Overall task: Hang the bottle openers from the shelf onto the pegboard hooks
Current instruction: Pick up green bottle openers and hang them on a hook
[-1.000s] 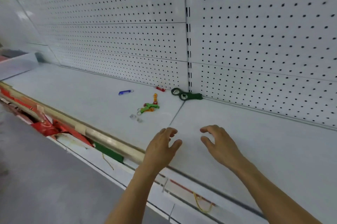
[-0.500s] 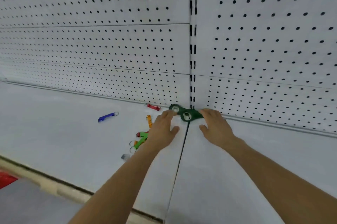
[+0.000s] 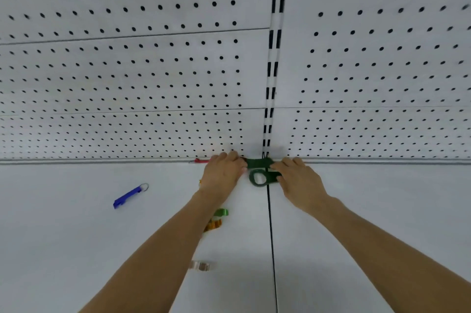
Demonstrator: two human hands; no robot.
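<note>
Two dark green bottle openers (image 3: 261, 171) lie on the white shelf (image 3: 76, 236) against the foot of the pegboard (image 3: 153, 70). My left hand (image 3: 223, 175) grips the left end of the rear green one. My right hand (image 3: 298, 179) holds the right end of the front one, whose ring shows between my hands. A blue opener (image 3: 128, 196) with a key ring lies to the left. A red opener (image 3: 201, 160) peeks out beside my left hand. A light green opener (image 3: 221, 212) and an orange opener (image 3: 214, 225) lie half hidden under my left forearm.
A black slotted upright (image 3: 271, 58) splits the pegboard into two panels; no hooks are in view. A dark seam (image 3: 271, 249) runs down the shelf between my arms. A small clear ring-like piece (image 3: 201, 265) lies near my left forearm.
Both hands reached from the shelf's front to the back wall and closed on the green openers. The view moved in closer to the pegboard.
</note>
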